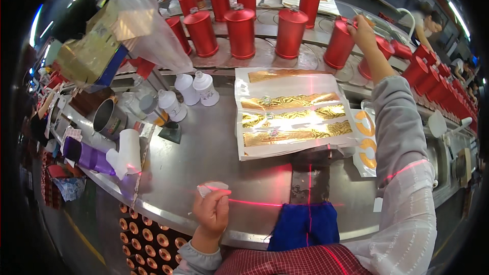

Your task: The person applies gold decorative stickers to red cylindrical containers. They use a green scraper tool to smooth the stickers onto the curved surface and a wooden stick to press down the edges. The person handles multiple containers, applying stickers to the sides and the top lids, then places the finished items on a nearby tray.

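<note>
My right arm reaches far out to the row of red bottles. My right hand (365,34) closes on the top of a red metallic bottle (340,45), which stands upright on a round plate. Near the front edge of the steel table, my left hand (211,214) pinches a small whitish flat piece (213,188); its exact kind is hard to make out. Between the hands lies a stack of white sheets with shiny gold patterned label strips (295,117). Orange-gold ring-shaped labels (368,147) are on a sheet beside it.
More red bottles (240,33) line the back. White decorated bottles (206,89), a metal pot (109,118), a white roll (130,150) and a purple container (89,156) stand left. A blue cloth (305,226) hangs over the front edge. Other people work beyond.
</note>
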Demonstrator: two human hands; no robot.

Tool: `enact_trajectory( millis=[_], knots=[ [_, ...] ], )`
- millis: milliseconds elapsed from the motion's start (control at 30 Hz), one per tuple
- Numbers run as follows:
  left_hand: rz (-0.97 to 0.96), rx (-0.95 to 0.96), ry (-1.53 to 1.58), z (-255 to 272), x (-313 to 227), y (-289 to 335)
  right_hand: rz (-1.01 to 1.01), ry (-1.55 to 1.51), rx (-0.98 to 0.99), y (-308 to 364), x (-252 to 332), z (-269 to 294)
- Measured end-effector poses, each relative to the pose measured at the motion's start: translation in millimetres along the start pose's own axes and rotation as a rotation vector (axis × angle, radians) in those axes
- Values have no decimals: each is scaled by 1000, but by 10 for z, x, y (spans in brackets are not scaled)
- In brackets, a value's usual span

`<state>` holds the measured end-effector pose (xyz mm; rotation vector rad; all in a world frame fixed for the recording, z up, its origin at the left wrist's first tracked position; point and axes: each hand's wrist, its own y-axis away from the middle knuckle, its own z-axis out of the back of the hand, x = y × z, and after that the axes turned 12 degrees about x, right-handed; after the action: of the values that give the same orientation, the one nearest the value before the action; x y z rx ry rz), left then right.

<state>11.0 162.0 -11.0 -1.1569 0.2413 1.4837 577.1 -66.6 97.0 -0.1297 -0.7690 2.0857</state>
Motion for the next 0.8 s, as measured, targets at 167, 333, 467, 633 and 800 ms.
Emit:
enact_trajectory(
  millis=[167,333,467,633,800],
  knots=[
    [-11,-5,-43,-6,35,6,-27,68,94,-50,-204,103],
    [-16,-6,-71,-4,9,-17,-48,54,14,88,-218,140],
    [-54,-5,-89,-27,21,-32,5,-18,-78,371,-424,295],
    [-69,-32,-70,-11,-3,22,105,-186,-75,857,-180,1123],
    [-153,23,-9,50,-204,-14,364,-300,58,1383,787,2330]
  ],
)
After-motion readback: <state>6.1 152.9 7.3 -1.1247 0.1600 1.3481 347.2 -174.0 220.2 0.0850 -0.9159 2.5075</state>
